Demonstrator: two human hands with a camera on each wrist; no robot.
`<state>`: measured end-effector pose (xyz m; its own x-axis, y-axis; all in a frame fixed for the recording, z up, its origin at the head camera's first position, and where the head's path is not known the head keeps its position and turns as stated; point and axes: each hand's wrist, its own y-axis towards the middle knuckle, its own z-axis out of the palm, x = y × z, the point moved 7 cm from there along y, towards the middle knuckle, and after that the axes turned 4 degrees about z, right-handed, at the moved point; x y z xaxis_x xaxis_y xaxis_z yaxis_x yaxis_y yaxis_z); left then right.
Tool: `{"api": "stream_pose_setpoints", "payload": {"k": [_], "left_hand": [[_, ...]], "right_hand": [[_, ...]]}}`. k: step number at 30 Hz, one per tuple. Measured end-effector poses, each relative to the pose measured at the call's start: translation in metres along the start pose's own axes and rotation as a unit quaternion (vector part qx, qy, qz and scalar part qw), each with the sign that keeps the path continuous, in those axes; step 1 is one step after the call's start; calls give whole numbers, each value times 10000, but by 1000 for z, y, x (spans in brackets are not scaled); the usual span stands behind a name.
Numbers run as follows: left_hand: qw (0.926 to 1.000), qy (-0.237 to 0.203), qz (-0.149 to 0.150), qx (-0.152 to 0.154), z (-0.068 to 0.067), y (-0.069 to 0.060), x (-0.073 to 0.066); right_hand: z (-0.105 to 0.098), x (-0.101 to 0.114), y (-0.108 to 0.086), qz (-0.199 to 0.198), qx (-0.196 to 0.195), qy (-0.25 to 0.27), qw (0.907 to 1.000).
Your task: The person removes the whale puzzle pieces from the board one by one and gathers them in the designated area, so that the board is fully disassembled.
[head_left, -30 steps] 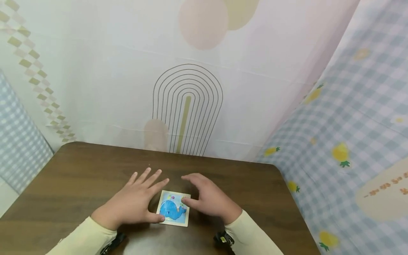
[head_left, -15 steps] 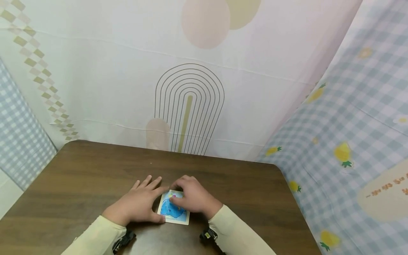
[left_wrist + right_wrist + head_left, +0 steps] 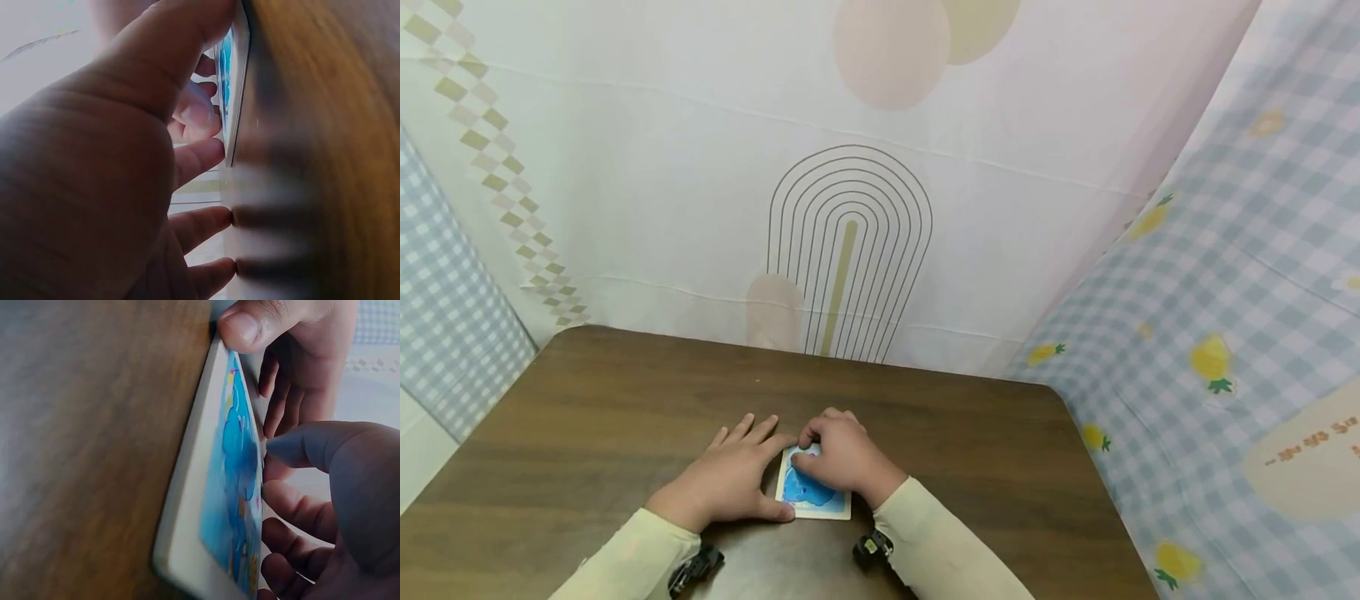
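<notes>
A square picture board with a blue whale-like figure (image 3: 808, 493) lies flat on the table. My left hand (image 3: 726, 482) has its fingers spread, the thumb on the board's near left corner and the index finger by its far left corner. My right hand (image 3: 844, 457) is over the far part of the board, its fingers bent. In the right wrist view, the right thumb (image 3: 300, 447) is close to the board's printed face (image 3: 234, 462), and the fingertips are by its far edge, with a gap between thumb and index finger. Whether the thumb touches the board is unclear.
The brown wooden table (image 3: 625, 392) reaches back to a pale patterned cloth (image 3: 662, 183). A blue checked cloth (image 3: 1150, 333) hangs along the right side. Black devices sit at both wrists.
My right hand has moved left, from the board's right side to over its far part, and its fingers are more bent. My left hand has stayed at the left edge.
</notes>
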<state>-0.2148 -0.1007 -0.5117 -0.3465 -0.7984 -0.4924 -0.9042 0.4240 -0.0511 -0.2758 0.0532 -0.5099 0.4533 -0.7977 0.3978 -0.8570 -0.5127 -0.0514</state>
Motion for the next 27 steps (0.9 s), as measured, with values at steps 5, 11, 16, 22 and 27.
{"api": "stream_pose_setpoints", "payload": {"k": [5, 11, 16, 22, 27], "left_hand": [[9999, -60, -84, -41, 1, -2, 0], [9999, -87, -116, -27, 2, -1, 2], [9999, -92, -90, -11, 2, 1, 2], [9999, -100, -129, 45, 0, 1, 0], [9997, -128, -164, 82, 0, 0, -3]], "right_hand": [[0, 3, 3, 43, 50, -48, 10000], [-7, 8, 4, 26, 123, -231, 9997], [-11, 10, 3, 154, 176, -267, 9994], [-12, 12, 5, 283, 633, 36, 9976], [-11, 11, 6, 589, 1194, 469, 9900]]}}
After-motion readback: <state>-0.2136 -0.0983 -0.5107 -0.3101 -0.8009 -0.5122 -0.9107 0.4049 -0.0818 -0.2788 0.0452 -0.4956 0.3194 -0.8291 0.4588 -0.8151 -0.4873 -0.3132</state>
